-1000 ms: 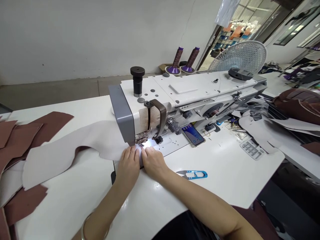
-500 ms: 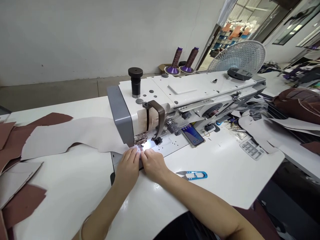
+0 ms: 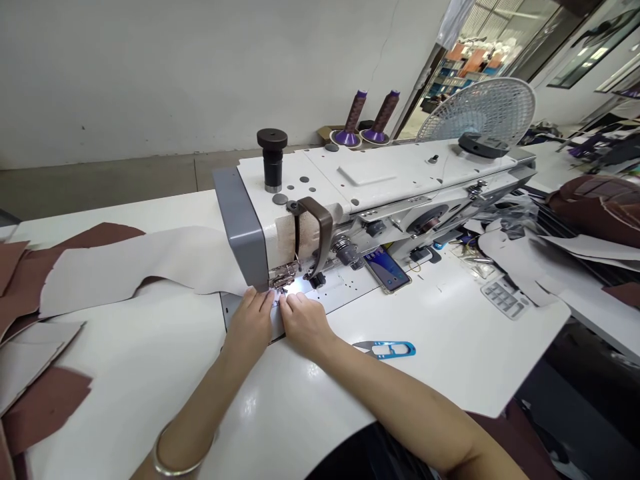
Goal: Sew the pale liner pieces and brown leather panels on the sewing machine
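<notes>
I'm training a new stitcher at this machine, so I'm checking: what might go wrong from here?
The left hand and right hand sit with their fingertips close to the presser foot, so a finger might get caught under it. The long pale leather panel, lying unheld on the white table, might drag and pull the seam off line.

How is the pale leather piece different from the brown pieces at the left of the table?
The pale piece is light beige, long and curved; the brown pieces are reddish, shorter and angular. The pale piece runs in to the sewing machine under the left hand and right hand; the brown pieces lie away from the hands. Both lie flat on the white table.
</notes>
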Motion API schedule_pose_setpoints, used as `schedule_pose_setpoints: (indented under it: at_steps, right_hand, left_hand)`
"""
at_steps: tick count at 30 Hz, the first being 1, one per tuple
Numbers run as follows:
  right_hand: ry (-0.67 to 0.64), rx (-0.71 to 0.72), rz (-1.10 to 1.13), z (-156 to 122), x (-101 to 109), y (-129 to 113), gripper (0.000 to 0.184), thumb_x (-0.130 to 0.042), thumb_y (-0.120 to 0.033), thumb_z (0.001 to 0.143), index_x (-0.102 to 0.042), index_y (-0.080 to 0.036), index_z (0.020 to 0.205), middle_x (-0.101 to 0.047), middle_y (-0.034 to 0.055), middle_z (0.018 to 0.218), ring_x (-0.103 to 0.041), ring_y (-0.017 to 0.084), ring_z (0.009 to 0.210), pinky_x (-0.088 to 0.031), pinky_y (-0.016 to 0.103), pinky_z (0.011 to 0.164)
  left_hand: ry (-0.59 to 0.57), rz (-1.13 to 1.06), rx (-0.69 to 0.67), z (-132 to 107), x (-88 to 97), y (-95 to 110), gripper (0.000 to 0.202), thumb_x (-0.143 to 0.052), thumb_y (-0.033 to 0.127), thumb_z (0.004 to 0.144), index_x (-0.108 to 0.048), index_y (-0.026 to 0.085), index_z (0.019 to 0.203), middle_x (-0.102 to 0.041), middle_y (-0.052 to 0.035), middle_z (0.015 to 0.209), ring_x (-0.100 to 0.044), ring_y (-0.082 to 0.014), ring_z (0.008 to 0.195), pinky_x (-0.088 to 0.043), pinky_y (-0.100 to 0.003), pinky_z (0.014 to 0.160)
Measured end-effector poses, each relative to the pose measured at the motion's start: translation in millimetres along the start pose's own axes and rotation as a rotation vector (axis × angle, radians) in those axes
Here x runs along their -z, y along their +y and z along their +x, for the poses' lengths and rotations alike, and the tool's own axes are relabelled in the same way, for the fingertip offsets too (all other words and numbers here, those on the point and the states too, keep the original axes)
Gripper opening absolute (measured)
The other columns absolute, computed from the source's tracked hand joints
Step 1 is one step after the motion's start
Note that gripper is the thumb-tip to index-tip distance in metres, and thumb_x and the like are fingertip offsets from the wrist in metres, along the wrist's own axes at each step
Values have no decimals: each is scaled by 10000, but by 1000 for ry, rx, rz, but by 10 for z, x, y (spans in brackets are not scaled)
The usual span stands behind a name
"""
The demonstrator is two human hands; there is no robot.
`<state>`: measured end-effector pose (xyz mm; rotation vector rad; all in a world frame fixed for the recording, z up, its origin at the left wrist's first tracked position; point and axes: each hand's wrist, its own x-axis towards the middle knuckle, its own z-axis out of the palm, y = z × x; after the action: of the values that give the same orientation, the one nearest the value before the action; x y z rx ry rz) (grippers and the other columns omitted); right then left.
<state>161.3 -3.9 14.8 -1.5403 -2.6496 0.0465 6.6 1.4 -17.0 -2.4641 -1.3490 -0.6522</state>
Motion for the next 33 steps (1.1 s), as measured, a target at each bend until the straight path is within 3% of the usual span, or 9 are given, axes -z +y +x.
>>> schedule_pose_setpoints:
  at_steps: [13,18,25,33]
  right_hand:
    - [43,-19,-13,-6,-41,6,221,-382,-82,878,-557,-147,997,-572,72,828,-487,177,762,-282,274,535]
    - [58,-13,-13,-11,-71,15,194,-392,-92,879,-550,-151,976,-566,67,825,-484,175,757,-274,275,537]
    - [46,-14,-18,-9,-64,9,192,-387,-86,877,-538,-155,972,-566,71,831,-487,175,764,-279,271,539]
    - [51,-14,-19,-12,-48,4,193,-392,-79,879,-534,-153,987,-568,67,832,-495,174,761,-278,269,543]
  left_hand:
    - [-38,-53,54,4,11,-13,389,-360,44,807,-607,62,1107,-649,-145,1038,-548,-270,1041,-472,-418,921]
    - [-58,-88,128,5,38,-21,375,-370,86,830,-613,81,1116,-649,-145,1035,-530,-284,1083,-481,-426,907]
    - [-101,-91,113,12,41,-38,375,-366,107,838,-606,87,1125,-650,-142,1034,-540,-281,1071,-485,-430,904]
    - [-62,-91,117,46,89,-77,305,-398,183,884,-621,155,1090,-646,-118,973,-533,-275,1067,-433,-470,945]
